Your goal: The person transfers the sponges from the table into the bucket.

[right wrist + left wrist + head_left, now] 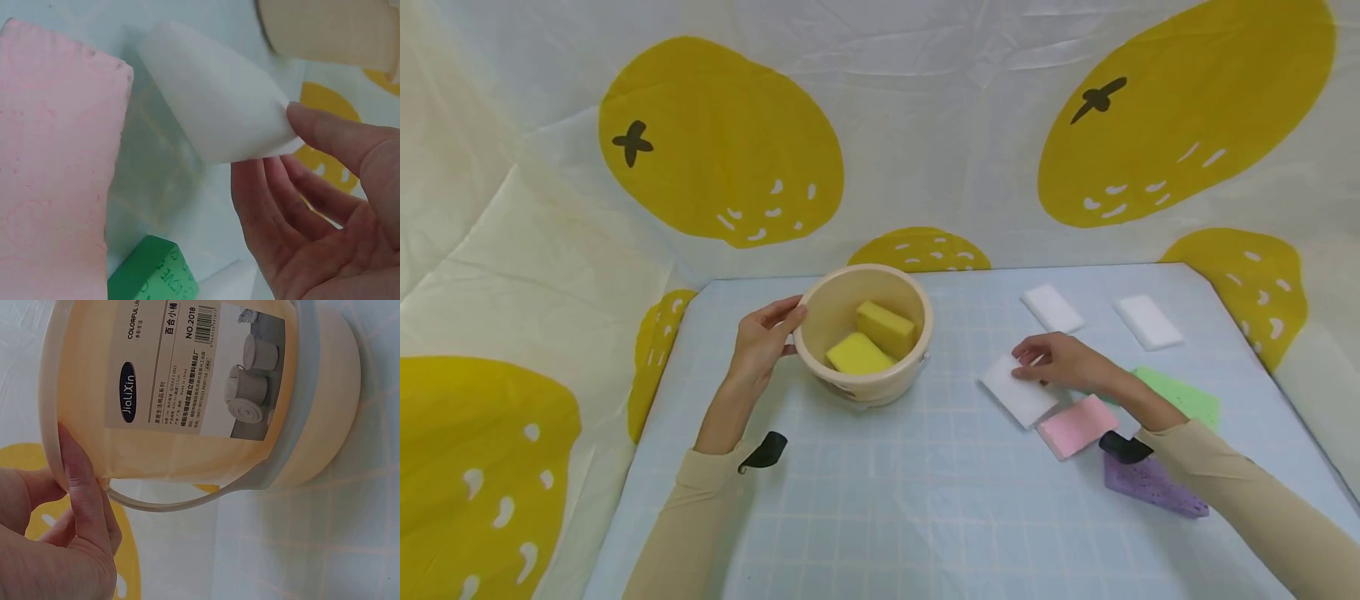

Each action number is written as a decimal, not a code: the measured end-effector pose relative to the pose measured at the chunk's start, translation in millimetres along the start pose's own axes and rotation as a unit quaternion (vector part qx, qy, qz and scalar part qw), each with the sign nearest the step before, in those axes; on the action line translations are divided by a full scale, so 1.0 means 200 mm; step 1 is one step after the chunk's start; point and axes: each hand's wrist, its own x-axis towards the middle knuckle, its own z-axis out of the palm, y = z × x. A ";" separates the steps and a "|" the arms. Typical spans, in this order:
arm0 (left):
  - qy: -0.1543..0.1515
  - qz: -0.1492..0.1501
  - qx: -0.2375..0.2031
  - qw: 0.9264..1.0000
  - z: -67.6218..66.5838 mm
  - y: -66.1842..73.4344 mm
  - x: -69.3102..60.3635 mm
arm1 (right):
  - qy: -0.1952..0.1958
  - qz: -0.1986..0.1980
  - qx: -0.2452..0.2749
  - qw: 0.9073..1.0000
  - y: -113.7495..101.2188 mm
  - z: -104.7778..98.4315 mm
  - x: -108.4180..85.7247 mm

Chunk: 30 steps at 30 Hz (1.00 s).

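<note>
A cream bucket (pixel 880 388) stands tilted toward the left, with two yellow sponges (pixel 886 330) inside. My left hand (pixel 758 346) grips its rim at the left; in the left wrist view the fingers (pixel 84 494) and thumb pinch the rim beside a printed label (pixel 194 369). To the right, my right hand (pixel 1067 363) pinches a white sponge (pixel 1019 392). The right wrist view shows the white sponge (pixel 215 94) between thumb and fingers, raised at that edge. A pink sponge (pixel 1078 427) lies just beside it.
Two more white sponges (pixel 1052 308) (pixel 1148 322) lie farther back on the right. A light green sponge (pixel 1180 395) and a purple sponge (pixel 1153 485) lie near the right forearm. A darker green block (pixel 153 272) appears in the right wrist view. A patterned curtain (pixel 940 125) rises behind the table.
</note>
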 end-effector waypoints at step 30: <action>0.005 -0.011 0.011 1.000 0.00 0.00 0.01 | 0.045 -0.020 0.031 0.998 -0.21 -0.20 0.03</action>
